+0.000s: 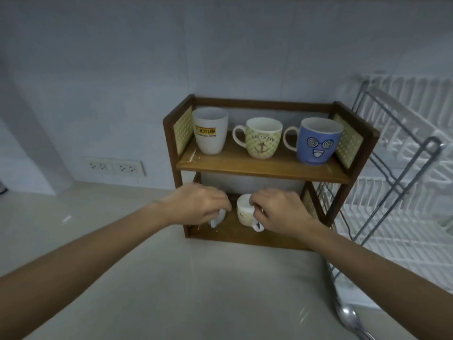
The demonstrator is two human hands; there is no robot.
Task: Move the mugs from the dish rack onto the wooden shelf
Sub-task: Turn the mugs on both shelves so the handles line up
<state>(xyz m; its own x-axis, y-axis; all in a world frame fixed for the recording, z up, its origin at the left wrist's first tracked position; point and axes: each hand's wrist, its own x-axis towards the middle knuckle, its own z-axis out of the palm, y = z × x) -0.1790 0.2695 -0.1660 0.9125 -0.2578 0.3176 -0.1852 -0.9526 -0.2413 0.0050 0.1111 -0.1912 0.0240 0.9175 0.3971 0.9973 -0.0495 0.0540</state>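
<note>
Three mugs point(263, 138) stood on the shelf's point(262, 168) top board. Left hand point(198, 204) and right hand point(277, 211) each closed around another mug on its bottom board. Rack point(402, 173), right of the shelf, looked empty; task nearly done.

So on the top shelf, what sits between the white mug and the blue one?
In the head view, a cream mug with an anchor stands between the white mug and the blue mug on the top shelf, all three upright and apart.

Three mugs point(262, 138) upright on wooden shelf point(262, 165) top; two below
</note>
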